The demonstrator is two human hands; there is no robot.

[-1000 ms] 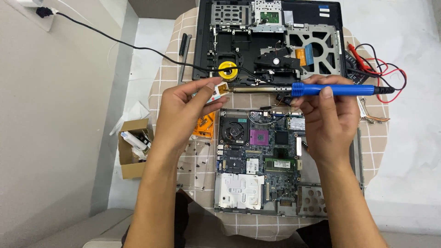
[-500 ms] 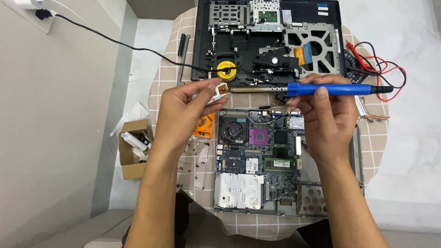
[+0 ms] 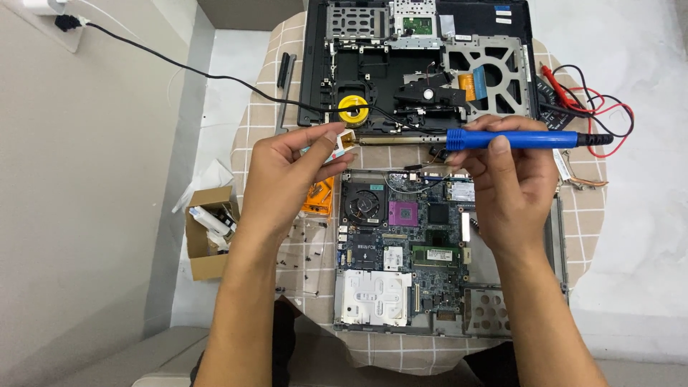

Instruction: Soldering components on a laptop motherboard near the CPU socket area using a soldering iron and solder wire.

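Observation:
My right hand (image 3: 512, 190) grips a soldering iron by its blue handle (image 3: 519, 139), held level with the metal tip pointing left. My left hand (image 3: 287, 179) pinches a small white and orange container (image 3: 342, 143) between thumb and fingers, and the iron's tip touches it. Both hands hover above a bare laptop motherboard (image 3: 401, 251) with a fan, a purple socket and a green memory stick. Behind them lies the opened black laptop chassis (image 3: 419, 57).
A round table with a checked cloth (image 3: 261, 122) holds the work. A yellow solder spool (image 3: 352, 109) sits on the chassis. Red and black probe leads (image 3: 598, 93) lie at right. Loose screws (image 3: 304, 244) and an orange tool (image 3: 317, 197) lie left of the board. A cardboard box (image 3: 208, 233) stands on the floor at left.
The soldering iron has shifted slightly left, bringing its tip against the small container in my left hand. The hands otherwise hold the same pose.

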